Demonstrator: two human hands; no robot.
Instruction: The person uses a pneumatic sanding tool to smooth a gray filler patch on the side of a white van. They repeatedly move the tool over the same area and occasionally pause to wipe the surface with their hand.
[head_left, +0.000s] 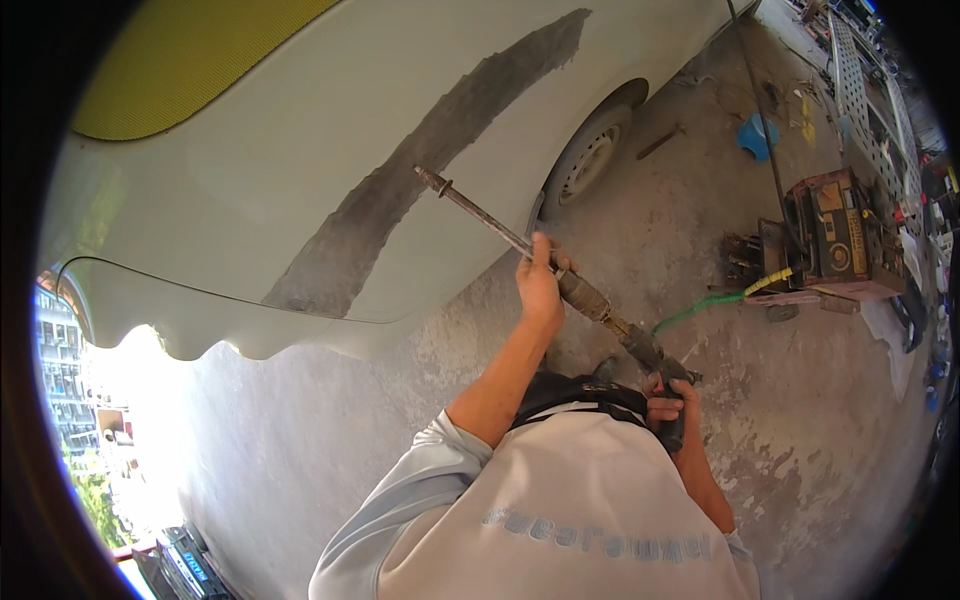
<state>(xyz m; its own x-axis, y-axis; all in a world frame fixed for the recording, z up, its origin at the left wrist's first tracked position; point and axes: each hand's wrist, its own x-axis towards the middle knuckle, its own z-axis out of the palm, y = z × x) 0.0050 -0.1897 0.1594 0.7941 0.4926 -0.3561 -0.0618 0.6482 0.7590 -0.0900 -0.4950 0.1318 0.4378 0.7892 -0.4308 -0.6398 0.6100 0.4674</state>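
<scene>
My left hand is wrapped around the shaft of a spot-welding dent puller, just ahead of its thick sliding weight. At waist height, my right hand grips the tool's black pistol handle. The tip points up and left at a light-coloured vehicle body panel. Over that panel runs a long, ragged strip of bare grey metal. The tip appears over the strip's lower edge; whether it touches the metal I cannot tell.
A wheel sits in the arch beside the panel. From the tool, a green hose or cable leads to a worn welding machine. A hammer and a blue container lie on the concrete floor. Perforated metal racking stands right.
</scene>
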